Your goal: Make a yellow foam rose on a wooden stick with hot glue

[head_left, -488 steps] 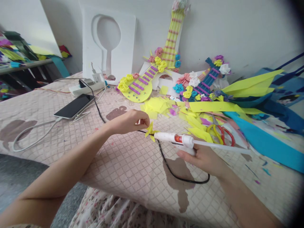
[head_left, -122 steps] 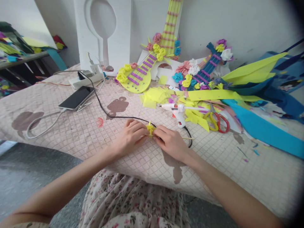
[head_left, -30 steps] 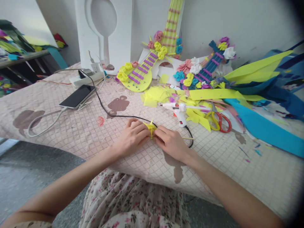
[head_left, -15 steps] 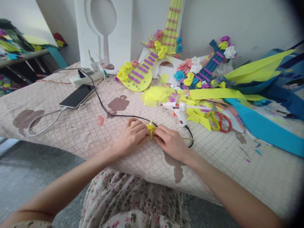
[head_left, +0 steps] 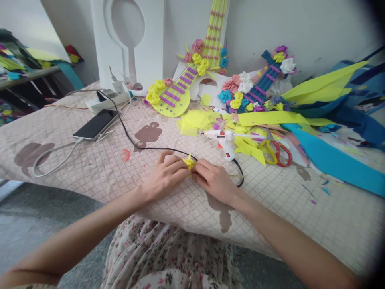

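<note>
A small yellow paper flower (head_left: pixel 189 161) with pointed tips sits between my hands, just above the quilted tablecloth. My left hand (head_left: pixel 169 173) pinches its left side, fingers curled and knuckles up. From the other side, my right hand (head_left: pixel 214 178) closes its fingertips on the flower. A thin pale stick (head_left: pixel 236 176) pokes out to the right behind my right hand; its other end is hidden. Beyond my hands, a white glue gun (head_left: pixel 226 141) lies on its side, its black cord (head_left: pixel 241 170) curving round near my right hand.
Yellow and red scissors (head_left: pixel 275 152) lie among yellow paper scraps (head_left: pixel 197 120) and a blue paper strip (head_left: pixel 337 156). Flower-covered paper guitars (head_left: pixel 173 98) lean at the back. On the left are a phone (head_left: pixel 95 124) and a power strip (head_left: pixel 106 101).
The yellow flower has tilted, its points now facing more towards me. Both hands stay closed on it with slight finger shifts. The whole view has shifted slightly.
</note>
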Motion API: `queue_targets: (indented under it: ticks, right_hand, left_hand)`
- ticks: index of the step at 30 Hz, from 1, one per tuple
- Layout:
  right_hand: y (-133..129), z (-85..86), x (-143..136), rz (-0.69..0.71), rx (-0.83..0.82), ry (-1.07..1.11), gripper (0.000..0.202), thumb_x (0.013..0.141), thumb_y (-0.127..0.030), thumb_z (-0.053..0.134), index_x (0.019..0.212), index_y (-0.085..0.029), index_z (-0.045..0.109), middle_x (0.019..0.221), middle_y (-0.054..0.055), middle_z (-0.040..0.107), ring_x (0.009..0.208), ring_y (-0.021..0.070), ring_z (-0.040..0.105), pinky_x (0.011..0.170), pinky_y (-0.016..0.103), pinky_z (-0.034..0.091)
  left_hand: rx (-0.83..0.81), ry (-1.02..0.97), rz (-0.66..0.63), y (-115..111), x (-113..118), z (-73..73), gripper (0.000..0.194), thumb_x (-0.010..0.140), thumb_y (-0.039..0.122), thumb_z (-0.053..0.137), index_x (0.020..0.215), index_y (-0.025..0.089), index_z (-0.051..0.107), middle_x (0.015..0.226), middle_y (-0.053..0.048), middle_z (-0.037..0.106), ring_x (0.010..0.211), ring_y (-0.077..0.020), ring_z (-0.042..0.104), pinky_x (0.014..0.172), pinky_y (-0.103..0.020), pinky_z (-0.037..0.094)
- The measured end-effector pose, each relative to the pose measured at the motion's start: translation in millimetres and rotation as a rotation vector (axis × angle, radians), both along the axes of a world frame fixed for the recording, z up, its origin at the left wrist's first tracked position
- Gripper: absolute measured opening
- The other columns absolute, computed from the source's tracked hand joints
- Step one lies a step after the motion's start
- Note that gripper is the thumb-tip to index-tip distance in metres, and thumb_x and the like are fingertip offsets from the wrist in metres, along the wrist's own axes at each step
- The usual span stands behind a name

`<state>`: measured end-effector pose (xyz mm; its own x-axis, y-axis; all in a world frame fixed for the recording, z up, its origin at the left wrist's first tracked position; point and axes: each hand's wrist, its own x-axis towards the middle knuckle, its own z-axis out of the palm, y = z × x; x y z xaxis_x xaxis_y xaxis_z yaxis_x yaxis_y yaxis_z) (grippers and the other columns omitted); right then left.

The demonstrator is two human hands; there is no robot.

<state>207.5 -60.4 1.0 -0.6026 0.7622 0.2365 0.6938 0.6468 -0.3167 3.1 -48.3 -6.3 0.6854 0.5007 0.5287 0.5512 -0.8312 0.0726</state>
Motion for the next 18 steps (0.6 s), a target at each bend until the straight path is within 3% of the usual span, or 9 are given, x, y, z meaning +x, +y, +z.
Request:
queue_targets:
  ticks: [7, 18]
  right_hand:
    - [1.3, -2.5, 0.8, 0.0, 0.001, 0.007, 0.014, 0.094, -0.024, 0.04, 0.09, -0.019, 0.053, 0.092, 0.003, 0.057, 0.078, 0.0129, 0.055, 0.061, 0.024, 0.039]
    - [-0.8, -6.6, -0.1, -0.013, 0.127, 0.027, 0.016, 0.092, -0.023, 0.041, 0.094, -0.019, 0.057, 0.096, 0.005, 0.058, 0.079, 0.0147, 0.056, 0.064, 0.027, 0.044]
  left_hand:
    - [0.104, 0.024, -0.012, -0.8, -2.0, -2.5, 0.011, 0.091, 0.016, 0.05, 0.095, 0.023, 0.058, 0.09, 0.002, 0.067, 0.089, -0.0151, 0.057, 0.099, -0.044, 0.029]
    - [0.079, 0.04, 0.028, -2.8, 2.6, -2.1, 0.012, 0.093, 0.017, 0.045, 0.09, 0.018, 0.057, 0.085, -0.001, 0.067, 0.088, -0.0158, 0.056, 0.098, -0.044, 0.03]
